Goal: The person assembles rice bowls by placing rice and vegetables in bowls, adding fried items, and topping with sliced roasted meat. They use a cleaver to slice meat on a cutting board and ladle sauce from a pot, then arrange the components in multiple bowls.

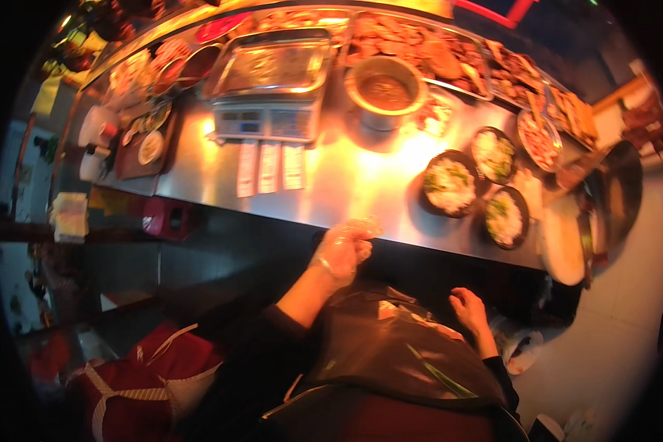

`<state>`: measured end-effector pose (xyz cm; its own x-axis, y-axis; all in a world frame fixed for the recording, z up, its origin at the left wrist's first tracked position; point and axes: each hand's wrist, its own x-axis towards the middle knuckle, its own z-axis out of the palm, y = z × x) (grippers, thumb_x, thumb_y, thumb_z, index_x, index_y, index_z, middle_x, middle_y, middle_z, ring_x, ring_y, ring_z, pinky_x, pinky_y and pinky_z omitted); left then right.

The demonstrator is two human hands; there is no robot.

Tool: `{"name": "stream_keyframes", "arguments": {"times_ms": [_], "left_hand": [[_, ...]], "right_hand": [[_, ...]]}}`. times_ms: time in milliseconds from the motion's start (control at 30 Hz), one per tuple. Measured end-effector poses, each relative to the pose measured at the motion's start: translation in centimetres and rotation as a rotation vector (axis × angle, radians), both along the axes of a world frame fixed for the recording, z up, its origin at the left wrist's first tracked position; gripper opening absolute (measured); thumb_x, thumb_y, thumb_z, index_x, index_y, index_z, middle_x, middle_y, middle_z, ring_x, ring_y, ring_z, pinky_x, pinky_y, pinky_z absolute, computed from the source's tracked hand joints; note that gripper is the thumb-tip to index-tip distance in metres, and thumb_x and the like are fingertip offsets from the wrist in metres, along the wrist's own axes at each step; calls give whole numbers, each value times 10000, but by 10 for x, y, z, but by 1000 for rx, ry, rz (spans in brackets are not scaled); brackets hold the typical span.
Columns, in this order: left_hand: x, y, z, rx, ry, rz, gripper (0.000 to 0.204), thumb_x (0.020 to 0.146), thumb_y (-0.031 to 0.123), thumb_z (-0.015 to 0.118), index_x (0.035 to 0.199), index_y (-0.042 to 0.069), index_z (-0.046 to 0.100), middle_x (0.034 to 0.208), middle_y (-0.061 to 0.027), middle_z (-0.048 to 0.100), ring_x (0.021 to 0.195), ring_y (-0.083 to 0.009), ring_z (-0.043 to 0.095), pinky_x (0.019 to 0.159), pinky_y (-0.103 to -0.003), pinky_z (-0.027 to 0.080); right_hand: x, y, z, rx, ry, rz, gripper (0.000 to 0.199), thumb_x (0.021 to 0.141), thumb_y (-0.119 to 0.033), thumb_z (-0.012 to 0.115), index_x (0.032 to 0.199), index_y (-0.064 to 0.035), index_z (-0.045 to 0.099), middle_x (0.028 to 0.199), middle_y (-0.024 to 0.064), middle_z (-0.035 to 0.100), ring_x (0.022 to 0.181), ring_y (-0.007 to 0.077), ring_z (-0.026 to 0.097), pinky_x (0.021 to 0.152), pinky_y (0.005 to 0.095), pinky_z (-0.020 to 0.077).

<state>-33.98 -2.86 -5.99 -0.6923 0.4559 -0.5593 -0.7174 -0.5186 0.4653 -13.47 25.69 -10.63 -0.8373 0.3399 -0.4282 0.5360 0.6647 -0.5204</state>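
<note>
My left hand (pixel 341 250) wears a thin clear plastic glove and is held at the front edge of the steel counter (pixel 331 177). Its fingers are bent together, and loose clear film sticks out past the tips; whether anything is inside them I cannot make out. Lower down, beside my dark apron (pixel 405 353), my bare right hand (pixel 470 311) hangs loosely with its fingers a little apart and nothing in them. Nearest to both hands on the counter stand three dark bowls of white rice and greens: a left bowl (pixel 449 184), a back bowl (pixel 493 155) and a front bowl (pixel 506 217).
A scale (pixel 265 121) carries a metal tray (pixel 272 62). Right of it stands a pot (pixel 385 92) of brown liquid. Trays of cooked meat (pixel 420 55) line the back. A cutting board (pixel 562 247) lies at the right end, a brown tray (pixel 146 147) at the left.
</note>
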Motion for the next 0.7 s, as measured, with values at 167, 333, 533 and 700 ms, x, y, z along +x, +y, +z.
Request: {"name": "stream_keyframes", "arguments": {"times_ms": [167, 333, 533, 700], "left_hand": [[-2, 43, 23, -51, -37, 10, 194, 795, 4, 575, 986, 23, 598, 795, -26, 600, 529, -79, 449, 470, -181, 403], [-36, 67, 27, -72, -24, -11, 152, 851, 48, 564, 1002, 32, 578, 836, -51, 614, 534, -113, 534, 450, -201, 482], [-111, 96, -4, 52, -12, -147, 103, 873, 93, 564, 952, 31, 590, 843, -59, 631, 557, -130, 544, 465, -227, 470], [-167, 200, -7, 42, 17, -483, 149, 882, 147, 561, 1012, 90, 604, 870, -45, 651, 554, -128, 523, 475, -260, 430]], "right_hand": [[11, 53, 18, -127, 70, -42, 280, 840, -247, 627, 1045, -56, 641, 874, 126, 662, 800, 255, 641, 731, 340, 500], [-35, 67, 33, -494, 67, -177, 246, 882, -233, 600, 1038, -47, 639, 824, 85, 657, 738, 161, 627, 687, 294, 499], [-122, 88, 40, -624, 91, -150, 263, 904, -284, 553, 1022, -67, 645, 796, 59, 640, 689, 128, 604, 654, 282, 496], [-152, 158, 41, -314, 218, -296, 347, 892, -423, 515, 1038, -137, 644, 953, 103, 670, 920, 278, 632, 786, 376, 488]]}}
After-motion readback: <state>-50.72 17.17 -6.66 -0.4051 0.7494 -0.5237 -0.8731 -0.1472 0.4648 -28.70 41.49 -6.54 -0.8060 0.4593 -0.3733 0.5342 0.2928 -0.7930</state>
